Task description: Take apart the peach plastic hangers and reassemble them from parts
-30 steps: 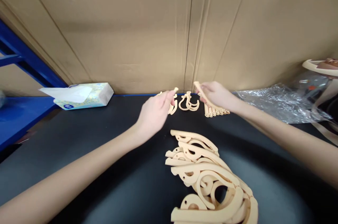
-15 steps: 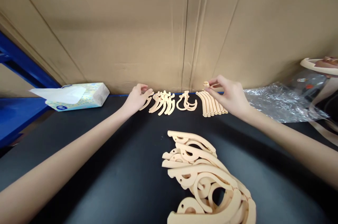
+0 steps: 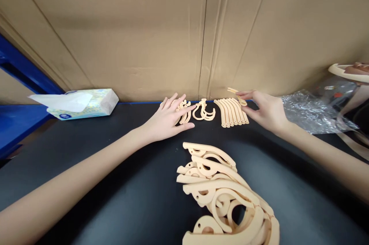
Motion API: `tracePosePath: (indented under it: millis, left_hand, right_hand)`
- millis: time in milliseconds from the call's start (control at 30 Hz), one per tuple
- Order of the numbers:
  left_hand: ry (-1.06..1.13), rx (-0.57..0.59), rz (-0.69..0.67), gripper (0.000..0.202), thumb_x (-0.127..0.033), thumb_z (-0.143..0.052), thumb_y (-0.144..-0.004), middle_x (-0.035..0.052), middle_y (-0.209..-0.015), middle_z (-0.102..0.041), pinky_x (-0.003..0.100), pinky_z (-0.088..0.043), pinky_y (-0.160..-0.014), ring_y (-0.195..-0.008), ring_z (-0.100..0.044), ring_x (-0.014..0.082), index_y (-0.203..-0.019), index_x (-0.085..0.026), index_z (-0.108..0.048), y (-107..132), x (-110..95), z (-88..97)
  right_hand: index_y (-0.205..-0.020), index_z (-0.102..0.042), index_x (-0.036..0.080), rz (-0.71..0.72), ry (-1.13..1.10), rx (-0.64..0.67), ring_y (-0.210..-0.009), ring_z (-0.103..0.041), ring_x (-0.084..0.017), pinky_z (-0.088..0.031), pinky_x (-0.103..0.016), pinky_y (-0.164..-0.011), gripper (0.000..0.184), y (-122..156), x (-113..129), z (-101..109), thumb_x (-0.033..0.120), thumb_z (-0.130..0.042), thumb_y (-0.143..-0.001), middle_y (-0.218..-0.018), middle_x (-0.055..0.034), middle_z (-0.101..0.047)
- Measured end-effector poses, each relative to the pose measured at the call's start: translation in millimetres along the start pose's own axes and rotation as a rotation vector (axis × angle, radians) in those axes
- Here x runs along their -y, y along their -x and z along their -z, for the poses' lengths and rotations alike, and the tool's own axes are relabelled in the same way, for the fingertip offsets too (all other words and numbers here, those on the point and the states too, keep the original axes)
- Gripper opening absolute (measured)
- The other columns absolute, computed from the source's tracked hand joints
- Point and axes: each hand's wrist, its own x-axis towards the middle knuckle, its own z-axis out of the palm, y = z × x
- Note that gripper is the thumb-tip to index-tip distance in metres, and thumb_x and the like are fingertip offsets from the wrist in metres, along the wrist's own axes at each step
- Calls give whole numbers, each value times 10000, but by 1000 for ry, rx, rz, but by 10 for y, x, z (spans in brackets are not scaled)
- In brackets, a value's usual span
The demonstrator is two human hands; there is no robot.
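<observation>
The left hand [image 3: 163, 121] splays its fingers over curved pieces [image 3: 188, 117]. The right hand [image 3: 267, 112] pinches a strip [image 3: 241, 101] beside the row of slats [image 3: 231, 112]

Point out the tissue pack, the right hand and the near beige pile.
Tissue pack [image 3: 98, 102], head view: patterned wrapper.
Right hand [image 3: 270, 112], head view: its middle.
Near beige pile [image 3: 230, 184], head view: curved central piece.

Brown cardboard [image 3: 129, 33] backs a black tabletop [image 3: 129, 195].

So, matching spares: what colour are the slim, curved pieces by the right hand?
Pale beige pieces, head view.
</observation>
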Motion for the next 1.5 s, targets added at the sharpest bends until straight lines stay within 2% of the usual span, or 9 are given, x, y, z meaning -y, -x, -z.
tracePosePath:
  millis: [133, 333, 433, 567, 733, 933, 1200, 1333, 1500]
  left_hand:
    - [-13, 53, -37, 689, -715, -383, -909, 59, -1648, -117, 626, -108, -1174, -1498, -79, 386, -1504, -372, -333, -29, 93, -80]
    - [-19, 100, -107, 617, -686, -372, -930, 56, -1632, -199, 640, -125, -1159, -1495, -113, 381, -1472, -392, -391, -41, 72, -142]
    - [-19, 101, -103, 577, -665, -344, -948, 58, -1613, -259, 639, -127, -1157, -1492, -139, 374, -1446, -390, -439, -33, 59, -137]
    - [-14, 87, -85, 577, -656, -316, -959, 59, -1610, -269, 627, -114, -1162, -1502, -115, 347, -1457, -383, -423, -11, 75, -147]
    - [-10, 81, -64, 604, -679, -302, -948, 42, -1620, -242, 623, -88, -1168, -1504, -96, 346, -1457, -376, -425, 28, 98, -150]
    - [-20, 68, -26, 630, -681, -296, -949, 34, -1627, -214, 625, -67, -1170, -1507, -87, 339, -1488, -363, -372, 60, 87, -141]
    - [-36, 53, 31, 619, -596, -302, -982, 63, -1622, -223, 597, -112, -1178, -1502, -114, 340, -1500, -264, -371, 66, 89, -158]
    - [-48, 51, 67, 652, -588, -289, -985, 92, -1618, -232, 576, -106, -1186, -1505, -102, 330, -1503, -199, -361, 69, 91, -179]
    - [-44, 42, 95, 644, -595, -287, -981, 98, -1610, -260, 572, -127, -1184, -1505, -115, 320, -1489, -211, -379, 95, 119, -170]
  right_hand:
    - [-934, -582, 195, -7, -12, -2, -906, -740, -243, -563, -319, -644, 52, 96, -80, 49, 236, -573, -904, -1072, -93, -756]
    - [-881, -597, 204, 181, 115, 67, -863, -740, -209, -523, -292, -607, 121, 74, 26, -6, 150, -491, -907, -1086, -63, -757]
    - [-853, -604, 200, 113, 195, 80, -792, -737, -216, -486, -305, -547, 134, 106, -57, 14, 171, -487, -913, -1070, -69, -761]
    - [-885, -614, 199, -24, 168, 238, -837, -727, -246, -503, -332, -582, 176, 278, -232, 88, 235, -450, -939, -1149, -102, -731]
    - [-954, -609, 191, -54, 119, 355, -797, -721, -260, -510, -352, -568, 184, 463, -335, 109, 213, -430, -918, -1157, -122, -717]
    - [-923, -572, 197, -82, -21, 407, -946, -708, -258, -561, -397, -752, 174, 463, -352, 18, 197, -398, -939, -1198, -106, -690]
    - [-971, -554, 203, -108, -136, 411, -1054, -674, -228, -553, -389, -862, 199, 450, -310, 4, 160, -363, -939, -1193, -103, -672]
    - [-1013, -584, 208, -126, -122, 406, -1068, -663, -252, -546, -438, -884, 221, 397, -241, 53, 208, -370, -958, -1201, -98, -663]
    - [-1005, -608, 209, -94, -149, 297, -1048, -643, -251, -526, -431, -885, 186, 263, 61, 229, 240, -429, -965, -1129, -93, -671]
